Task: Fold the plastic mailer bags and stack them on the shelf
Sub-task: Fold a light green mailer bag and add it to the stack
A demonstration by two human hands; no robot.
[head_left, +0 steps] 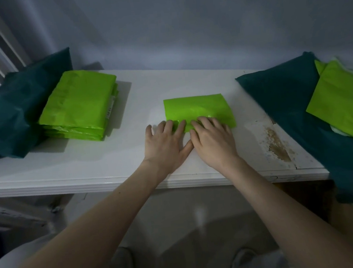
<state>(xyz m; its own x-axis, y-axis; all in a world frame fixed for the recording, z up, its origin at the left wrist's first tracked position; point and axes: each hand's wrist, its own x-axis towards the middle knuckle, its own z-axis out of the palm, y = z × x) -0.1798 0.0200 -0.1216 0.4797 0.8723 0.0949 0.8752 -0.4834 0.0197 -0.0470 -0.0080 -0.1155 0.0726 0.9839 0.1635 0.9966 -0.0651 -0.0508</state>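
A bright green plastic mailer bag (197, 109), folded into a rectangle, lies flat on the white shelf (118, 157) near its middle. My left hand (165, 146) and my right hand (213, 141) lie side by side with straight fingers pressing down on the bag's near edge. A stack of several folded green mailer bags (78, 105) sits on the shelf to the left. Unfolded green bags (341, 101) lie at the right on dark teal fabric.
A dark teal bag (13, 112) leans behind and beside the left stack. More teal fabric (290, 95) covers the shelf's right end. The shelf surface has a worn, peeling patch (277, 145) near my right hand. A grey wall stands behind.
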